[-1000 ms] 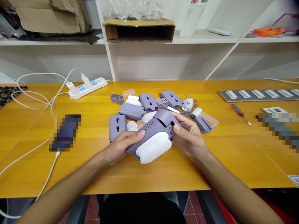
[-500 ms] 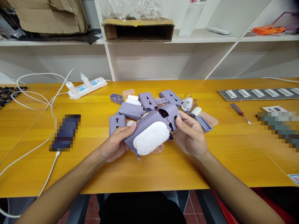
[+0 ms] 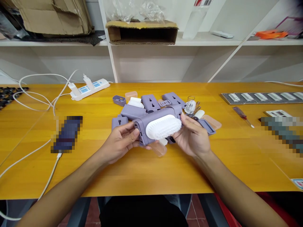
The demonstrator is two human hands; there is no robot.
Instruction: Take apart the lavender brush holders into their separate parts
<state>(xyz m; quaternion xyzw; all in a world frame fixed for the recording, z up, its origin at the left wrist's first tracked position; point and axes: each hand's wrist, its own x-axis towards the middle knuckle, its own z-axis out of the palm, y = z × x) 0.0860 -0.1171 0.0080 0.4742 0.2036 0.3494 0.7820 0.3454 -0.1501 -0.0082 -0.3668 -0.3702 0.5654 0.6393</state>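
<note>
Between my two hands, above the table, is a purple plastic brush (image 3: pixel 163 125) with an oval pad of white bristles facing me. My left hand (image 3: pixel 123 137) grips its left end, thumb on the end face. The right end sits in my right hand (image 3: pixel 193 134), whose thumb presses near the corner; some of those fingers are hidden behind the brush. Just below and behind it lies a translucent peach cover (image 3: pixel 159 149). Around the brush are several purple housings (image 3: pixel 133 111), a small purple frame (image 3: pixel 119 100), and a purple tray-like part (image 3: pixel 207 126).
Springs and small parts (image 3: pixel 193 107) lie behind my right hand. A power strip (image 3: pixel 90 90) with cables and a blurred phone-like object (image 3: pixel 67 134) are on the left. To the right lie a screwdriver (image 3: pixel 243 116) and a long grey strip (image 3: pixel 260 97). Shelves (image 3: pixel 161 63) stand behind the table.
The brush has turned more level and shifted right. Its purple end piece, tilted and apart from the body before, now lines up with it. My left hand has moved to the end face.
</note>
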